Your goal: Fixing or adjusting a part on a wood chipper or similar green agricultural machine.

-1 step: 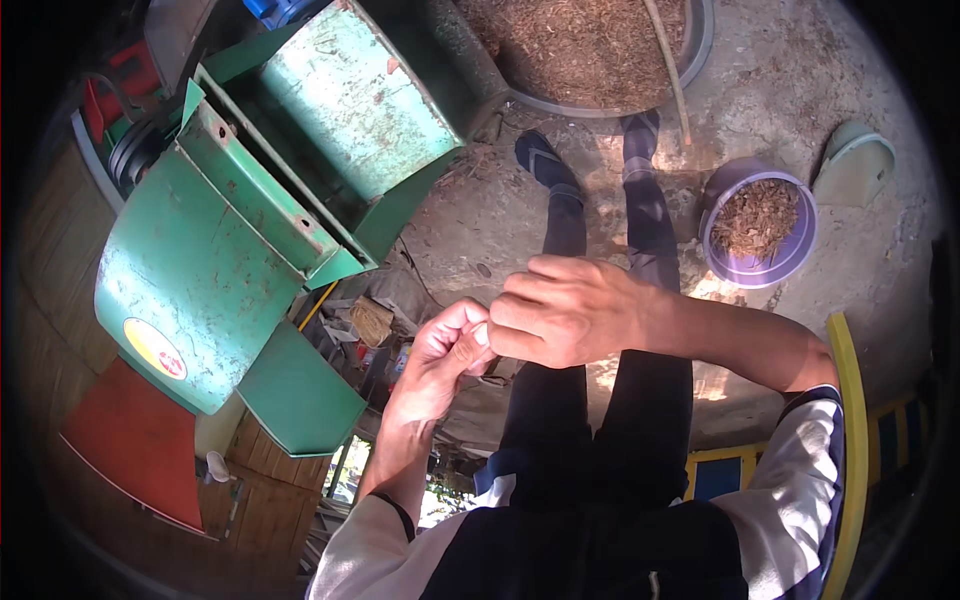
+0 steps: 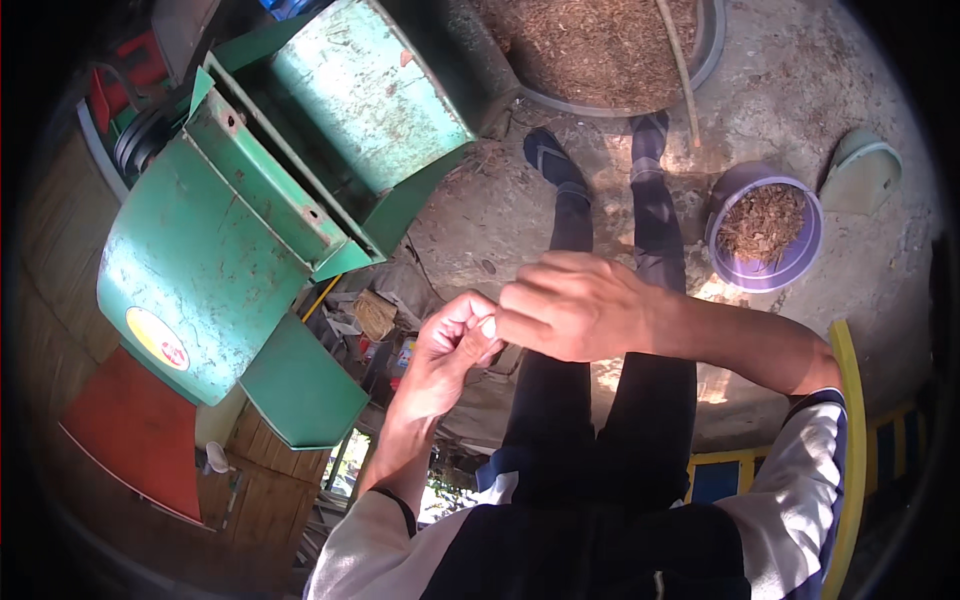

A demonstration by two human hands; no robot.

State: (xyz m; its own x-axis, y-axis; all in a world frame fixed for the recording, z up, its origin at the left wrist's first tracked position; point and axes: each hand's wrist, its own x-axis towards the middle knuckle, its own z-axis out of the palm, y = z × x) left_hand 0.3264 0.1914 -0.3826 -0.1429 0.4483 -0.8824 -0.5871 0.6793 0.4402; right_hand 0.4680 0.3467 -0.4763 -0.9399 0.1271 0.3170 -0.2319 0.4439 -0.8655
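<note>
The left hand (image 2: 445, 360) and right hand (image 2: 575, 305) meet finger to finger, presumably for mutual steadying; each grip is pressed together — whether anything is pinched cannot be told. The green machine (image 2: 200, 260) stands at ten o'clock; the purple bucket (image 2: 800, 250), at two o'clock, contains brown chips (image 2: 765, 220).

L hand (image 2: 452, 348) agst R hand (image 2: 578, 306)

Hands: left hand (image 2: 452, 350) touching right hand (image 2: 580, 308)
At left: green machine (image 2: 195, 270)
At right: purple bucket (image 2: 802, 248), brown shreds (image 2: 760, 222) inside
</note>
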